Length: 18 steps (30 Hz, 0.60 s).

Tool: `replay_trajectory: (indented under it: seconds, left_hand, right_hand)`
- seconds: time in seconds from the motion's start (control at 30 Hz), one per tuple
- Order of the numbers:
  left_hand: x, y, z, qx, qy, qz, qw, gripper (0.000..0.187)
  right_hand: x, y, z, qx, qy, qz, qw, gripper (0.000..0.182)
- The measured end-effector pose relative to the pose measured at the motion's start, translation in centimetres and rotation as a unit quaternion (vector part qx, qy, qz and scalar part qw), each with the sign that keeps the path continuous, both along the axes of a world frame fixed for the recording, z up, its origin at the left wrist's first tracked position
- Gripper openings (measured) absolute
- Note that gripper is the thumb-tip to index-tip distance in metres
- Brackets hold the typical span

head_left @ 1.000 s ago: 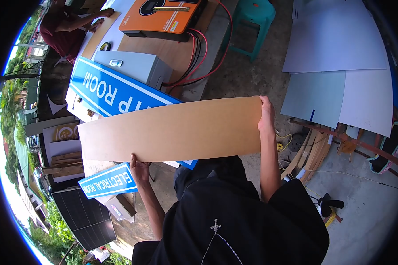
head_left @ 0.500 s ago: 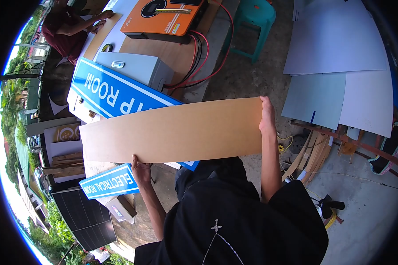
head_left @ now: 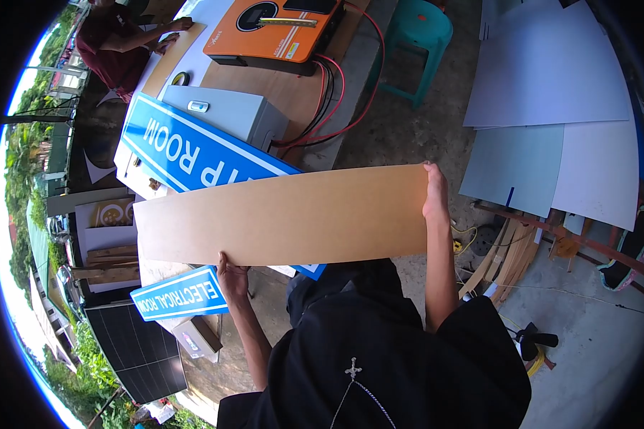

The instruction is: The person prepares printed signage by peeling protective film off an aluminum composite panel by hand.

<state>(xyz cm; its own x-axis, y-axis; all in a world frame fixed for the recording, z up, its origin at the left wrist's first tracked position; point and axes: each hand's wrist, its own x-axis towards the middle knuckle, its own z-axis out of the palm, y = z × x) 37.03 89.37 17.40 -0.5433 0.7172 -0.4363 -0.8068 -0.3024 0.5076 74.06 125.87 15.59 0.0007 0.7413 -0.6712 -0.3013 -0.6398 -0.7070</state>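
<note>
A long tan-brown board [head_left: 286, 220] stretches across the middle of the view, held up in front of my body. My left hand [head_left: 232, 277] grips its near long edge, thumb on the face and fingers underneath. At the board's right end, my right hand [head_left: 435, 191] is closed around the short edge. Behind the board, partly covered by it, lies a blue sign [head_left: 193, 146] with white letters, of which "TP ROOM" shows. Close to my left hand is a smaller blue "ELECTRICAL ROOM" sign [head_left: 179, 294].
An orange inverter [head_left: 272, 43] with red and black cables and a grey metal box [head_left: 225, 111] sit on the table. A co-worker [head_left: 114, 43] leans over a tan strip at the far left. A teal stool [head_left: 416, 46] and large white sheets [head_left: 551, 79] stand to the right.
The whole view has shifted slightly, so things appear a little lower and to the right. Both hands keep the same hold on the board.
</note>
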Motion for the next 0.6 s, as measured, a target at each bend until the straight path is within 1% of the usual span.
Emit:
replay_trajectory:
  seconds: [0.07,0.27,0.37,0.47,0.6]
  left_hand:
    - [0.0,-0.1,-0.2,0.004,-0.004,-0.001,1.0,0.027]
    - [0.0,-0.1,-0.2,0.003,0.001,-0.004,1.0,0.027]
    - [0.0,0.0,-0.1,-0.004,0.01,0.0,1.0,0.027]
    - [0.0,-0.1,-0.2,-0.017,0.016,0.01,1.0,0.027]
    - [0.1,0.1,0.0,-0.027,0.014,0.017,0.999,0.026]
  right_hand:
    - [0.1,0.0,-0.3,0.016,0.016,0.007,1.0,0.025]
    - [0.2,0.1,-0.1,-0.019,-0.01,0.005,1.0,0.025]
    - [0.2,0.0,-1.1,0.005,0.003,-0.008,1.0,0.026]
    - [0.1,0.0,-0.3,-0.003,-0.02,0.004,1.0,0.026]
    - [-0.2,-0.1,0.4,-0.003,-0.022,-0.003,1.0,0.025]
